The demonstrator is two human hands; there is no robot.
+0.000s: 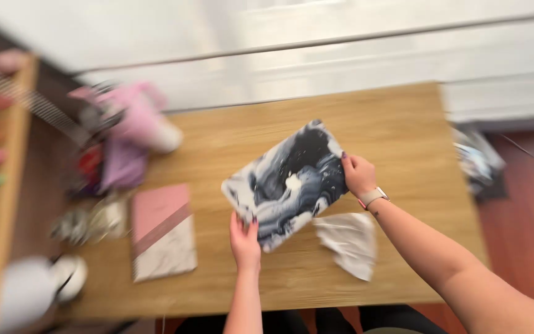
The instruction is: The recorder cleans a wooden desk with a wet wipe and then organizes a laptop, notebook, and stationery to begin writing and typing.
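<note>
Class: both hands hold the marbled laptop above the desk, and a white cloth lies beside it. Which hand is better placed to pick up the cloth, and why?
Probably the right hand. The cloth lies just below its wrist, while the left hand grips the laptop at its near corner, farther from the cloth.

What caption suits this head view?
Both hands, left and right, hold a marbled black-and-white laptop above a wooden table.

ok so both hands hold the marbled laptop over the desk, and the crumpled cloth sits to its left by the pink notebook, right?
Not quite. In the head view the crumpled cloth lies right of the marbled laptop, under the right forearm; the pink notebook is on the left. Both hands, left hand and right hand, do hold it.
</note>
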